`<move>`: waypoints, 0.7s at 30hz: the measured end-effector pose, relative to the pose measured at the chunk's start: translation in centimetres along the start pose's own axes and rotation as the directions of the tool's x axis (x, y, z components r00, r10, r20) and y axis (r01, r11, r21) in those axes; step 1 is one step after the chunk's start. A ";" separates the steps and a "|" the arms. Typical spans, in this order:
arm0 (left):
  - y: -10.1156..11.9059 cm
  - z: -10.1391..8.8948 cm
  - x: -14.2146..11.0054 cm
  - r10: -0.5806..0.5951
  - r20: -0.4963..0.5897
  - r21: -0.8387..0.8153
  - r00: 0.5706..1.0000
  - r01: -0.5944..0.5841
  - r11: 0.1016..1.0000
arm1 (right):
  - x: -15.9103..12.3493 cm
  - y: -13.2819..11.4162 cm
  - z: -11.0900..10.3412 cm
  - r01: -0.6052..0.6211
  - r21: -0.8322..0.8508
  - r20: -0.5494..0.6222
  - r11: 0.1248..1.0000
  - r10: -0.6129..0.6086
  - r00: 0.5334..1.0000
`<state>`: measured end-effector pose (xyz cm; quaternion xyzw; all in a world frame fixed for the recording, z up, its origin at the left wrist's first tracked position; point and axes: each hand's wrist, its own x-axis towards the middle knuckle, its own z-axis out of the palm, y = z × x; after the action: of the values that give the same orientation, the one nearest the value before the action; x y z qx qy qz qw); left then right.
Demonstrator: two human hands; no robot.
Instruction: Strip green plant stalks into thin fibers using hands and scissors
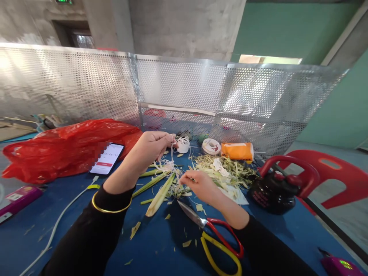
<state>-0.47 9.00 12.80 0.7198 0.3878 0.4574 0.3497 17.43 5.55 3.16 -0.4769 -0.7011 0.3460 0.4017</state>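
Note:
My left hand (153, 147) is raised over the table, its fingers pinching a thin white string (172, 153) that hangs toward a tangle of white strings (168, 166). Lower and to the right, my right hand (198, 182) is closed at the edge of that tangle; what its fingertips hold is too small to make out. Below the hands lie pale green stalks and a broad husk-like leaf (161, 197). Scissors (201, 221) with one red and one yellow handle lie partly spread beside my right forearm.
Around the work are a red plastic bag (71, 143), a phone (107, 159) on a cable, a white tape roll (211, 146), an orange packet (237, 151), shredded plant scraps (238, 170) and a black kettle-shaped pot (273, 191). A perforated metal screen (178, 82) stands behind; a red chair (342, 176) is at right.

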 end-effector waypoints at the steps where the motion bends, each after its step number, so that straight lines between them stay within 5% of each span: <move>1: 0.0 -0.1 0.0 0.014 -0.003 -0.003 1.000 -0.014 1.000 | 0.0 0.1 0.0 -0.014 0.048 0.009 0.999 0.014 1.000; 7: -1.1 -0.4 0.4 -0.034 0.004 0.120 0.999 0.033 0.992 | -1.3 -2.0 -4.4 -0.043 0.332 -0.111 0.942 0.085 0.990; 11: -1.6 0.1 0.2 0.071 0.200 0.175 0.977 -0.106 0.979 | -3.1 -4.0 -5.9 -0.034 0.376 -0.158 0.926 0.100 0.982; 14: -0.9 1.7 -1.1 0.199 0.255 0.032 0.946 -0.214 0.976 | -4.1 -5.4 -5.9 -0.075 0.332 -0.116 0.940 0.120 0.986; 18: -0.3 5.0 -4.2 0.201 0.539 -0.252 0.818 -0.071 0.965 | -4.9 -7.2 -5.6 -0.107 0.262 -0.072 0.959 0.130 0.989; 21: -1.4 6.7 -6.7 0.143 0.504 -0.284 0.852 0.008 0.959 | -5.7 -8.1 -5.5 -0.083 0.236 -0.115 0.968 0.113 0.987</move>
<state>3.50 2.77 6.73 0.7737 0.1857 0.3076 0.5218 20.43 -1.77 11.30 -0.4823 -0.6047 0.4132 0.4806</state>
